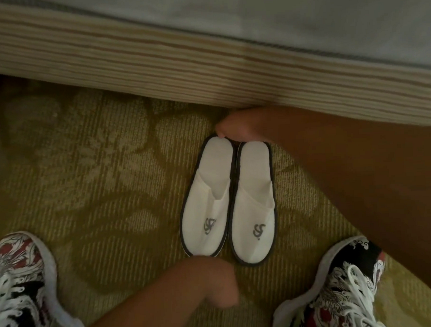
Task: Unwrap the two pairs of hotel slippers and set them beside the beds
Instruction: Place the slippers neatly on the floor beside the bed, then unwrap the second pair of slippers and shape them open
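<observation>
One pair of white hotel slippers (227, 202) with dark trim and grey logos lies unwrapped on the carpet. The two are side by side, heels toward the bed (205, 60) and toes toward me. My right hand (237, 127) reaches in from the right, and its fingertips are closed on the heel rims where the two slippers meet. My left hand (214, 282) comes up from the bottom, blurred, with its fingers curled and its knuckles against the toe of the left slipper. No wrapper and no second pair are in view.
The bed's striped skirt and grey-white cover run across the top, a short gap beyond the slippers' heels. My two patterned sneakers stand at the lower left (22, 290) and lower right (338, 289). Yellow-green patterned carpet (99, 173) stretches to the left.
</observation>
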The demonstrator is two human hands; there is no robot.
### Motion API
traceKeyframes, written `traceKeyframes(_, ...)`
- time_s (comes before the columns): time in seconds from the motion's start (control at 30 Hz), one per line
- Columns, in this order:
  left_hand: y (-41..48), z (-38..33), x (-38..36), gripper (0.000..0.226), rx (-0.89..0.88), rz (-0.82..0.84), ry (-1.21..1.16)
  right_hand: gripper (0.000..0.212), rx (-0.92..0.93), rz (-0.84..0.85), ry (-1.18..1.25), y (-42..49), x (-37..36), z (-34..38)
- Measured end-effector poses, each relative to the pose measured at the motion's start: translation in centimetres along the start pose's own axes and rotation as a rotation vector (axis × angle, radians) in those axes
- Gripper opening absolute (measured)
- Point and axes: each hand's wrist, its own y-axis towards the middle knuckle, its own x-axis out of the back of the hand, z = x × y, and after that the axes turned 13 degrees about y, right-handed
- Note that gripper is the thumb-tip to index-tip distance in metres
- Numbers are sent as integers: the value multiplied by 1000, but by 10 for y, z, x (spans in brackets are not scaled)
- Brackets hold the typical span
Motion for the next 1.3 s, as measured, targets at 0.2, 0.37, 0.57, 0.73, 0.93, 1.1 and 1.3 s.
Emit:
traceKeyframes(0.2,-6,26,0,46,52,-53,93,43,62,21,64,9,-15,29)
traceKeyframes(0.37,-15,26,0,48,86,-52,49,32,30,33,8,-4,-19,41)
traceKeyframes(0.57,-91,49,11,42,157,-196,68,35,26,-17,-103,-59,-29,93)
traceKeyframes(0.73,-185,51,18,43,254,-358,116,41,12,-103,-2,-131,-37,150)
traceKeyframes(0.93,-306,43,-20,33,329,-595,23,65,144,-203,86,-235,-55,213)
traceKeyframes(1.1,-416,31,-67,30,408,-860,-90,72,269,-315,133,-327,-75,268)
traceKeyframes(1.3,-524,25,-141,64,401,-1170,-208,76,381,-416,-67,-423,-100,333)
